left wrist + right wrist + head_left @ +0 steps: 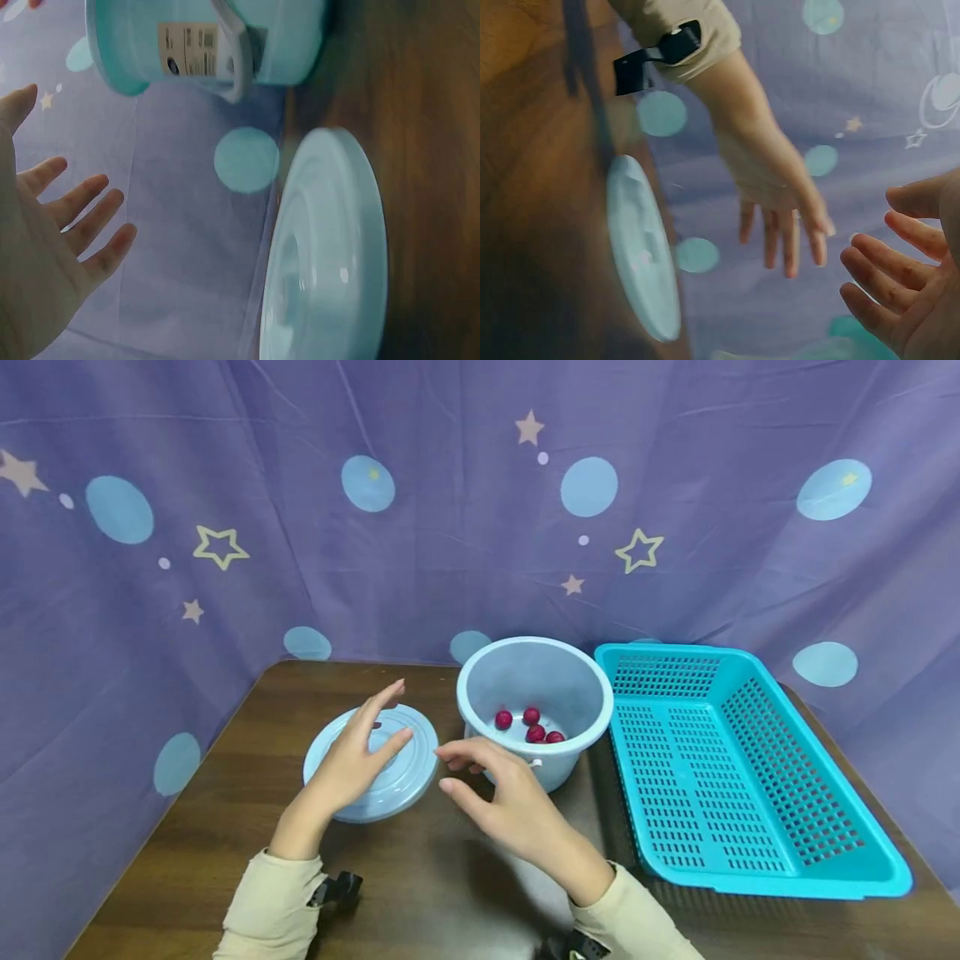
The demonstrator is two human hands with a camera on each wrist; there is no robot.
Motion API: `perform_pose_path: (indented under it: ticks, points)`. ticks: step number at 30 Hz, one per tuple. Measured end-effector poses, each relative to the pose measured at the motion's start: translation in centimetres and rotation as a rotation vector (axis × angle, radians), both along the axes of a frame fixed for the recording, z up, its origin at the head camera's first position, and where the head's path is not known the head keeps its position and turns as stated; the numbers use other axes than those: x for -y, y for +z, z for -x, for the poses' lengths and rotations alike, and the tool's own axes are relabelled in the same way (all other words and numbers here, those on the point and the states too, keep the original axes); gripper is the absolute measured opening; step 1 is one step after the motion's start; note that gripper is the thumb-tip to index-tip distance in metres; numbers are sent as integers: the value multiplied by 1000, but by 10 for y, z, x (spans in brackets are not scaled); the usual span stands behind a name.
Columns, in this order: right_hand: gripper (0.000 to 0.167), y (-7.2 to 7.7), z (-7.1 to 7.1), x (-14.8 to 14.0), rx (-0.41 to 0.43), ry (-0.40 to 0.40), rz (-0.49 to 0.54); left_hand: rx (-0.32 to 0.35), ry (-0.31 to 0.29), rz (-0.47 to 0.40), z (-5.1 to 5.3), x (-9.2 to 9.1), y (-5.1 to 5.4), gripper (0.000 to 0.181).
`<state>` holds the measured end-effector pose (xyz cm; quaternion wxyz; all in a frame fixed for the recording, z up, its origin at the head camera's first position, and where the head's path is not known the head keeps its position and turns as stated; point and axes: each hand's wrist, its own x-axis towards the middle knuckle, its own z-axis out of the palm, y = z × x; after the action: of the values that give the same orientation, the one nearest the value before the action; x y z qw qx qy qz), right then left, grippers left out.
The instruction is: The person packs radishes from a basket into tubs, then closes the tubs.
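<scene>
My left hand (347,770) hovers over a round light-blue lid (408,777), its fingers spread and nothing in its grasp. The lid lies on the table; in the left wrist view a gap shows between the hand and the lid. My right hand (513,797) hangs in the air before a light-blue bucket (564,767), with loosely bent fingers holding nothing. Several small dark-red balls (503,720) rest on the bucket's floor. A pale handle (238,56) and a printed label (187,49) show on the bucket's side in the left wrist view.
To the right of the bucket sits a turquoise perforated basket (776,885), close against it. All stand on a brown wooden table (420,893). Behind its far edge hangs a purple curtain (465,510) with stars and dots.
</scene>
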<state>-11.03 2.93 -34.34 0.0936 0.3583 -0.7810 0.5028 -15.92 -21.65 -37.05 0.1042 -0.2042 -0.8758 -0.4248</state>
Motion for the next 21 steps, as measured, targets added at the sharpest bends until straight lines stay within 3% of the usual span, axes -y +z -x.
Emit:
perform_pose_path:
  ticks: [5, 10, 17, 21]
  points:
    - [33, -18, 10, 20, 182, 59, -42, 20, 23, -12, -6, 21, -4, 53]
    - [35, -38, 23, 39, 267, 40, -34, 33, 56, -13, -5, 46, -8, 49]
    - [41, -57, 36, 59, 400, -54, 103, 244, 102, -12, -6, 83, -19, 66]
    - [51, -67, 42, 66, 442, -136, 121, 356, 132, 0, -5, 96, -25, 77]
